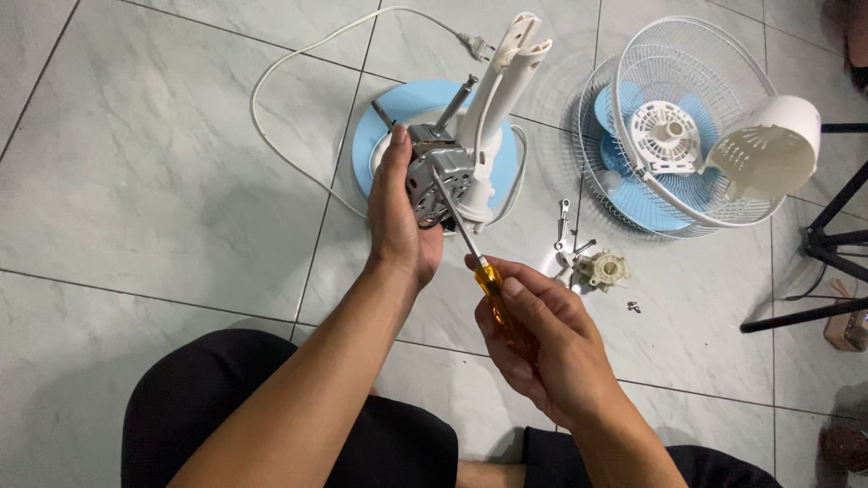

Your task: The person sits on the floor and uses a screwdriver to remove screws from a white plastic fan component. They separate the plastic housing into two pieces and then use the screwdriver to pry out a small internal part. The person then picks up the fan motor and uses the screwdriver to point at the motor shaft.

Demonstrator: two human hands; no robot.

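My left hand (398, 217) grips the bare metal fan motor (440, 176), which sits on the white fan neck (499, 99) above a round light-blue base (391, 113). My right hand (542, 339) holds a screwdriver with an amber handle (493, 294). Its metal shaft (455, 217) runs up and to the left, with the tip against the motor housing. The motor's shaft (457, 99) sticks up toward the back.
A white power cord (271, 81) with its plug (476, 42) loops over the tiled floor. On the right lie the wire fan guard (714, 54) with blue blades, a white motor cover (768, 149), small metal parts (565, 237), a plastic gear piece (604, 268), loose screws (633, 307) and black stand legs (827, 244).
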